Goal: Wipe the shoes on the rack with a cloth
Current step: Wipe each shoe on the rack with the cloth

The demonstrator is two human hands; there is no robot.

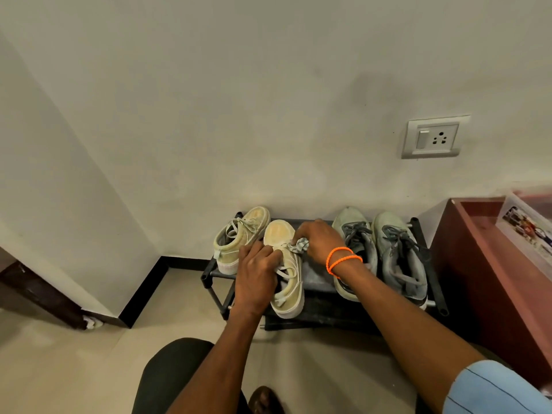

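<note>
Bare forearms, orange wristbands point(343, 259), light blue pinstriped sleeve point(495, 389), dark trousers point(167, 375)

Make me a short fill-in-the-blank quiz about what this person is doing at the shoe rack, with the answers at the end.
1. The right hand holds a crumpled ____ against the beige shoe.
2. The left hand steadies that shoe over the black ____.
3. The pair of shoes at the rack's right end is ____ in colour.
4. The bands on the right wrist are ____.

Answers: cloth; rack; grey; orange
</note>
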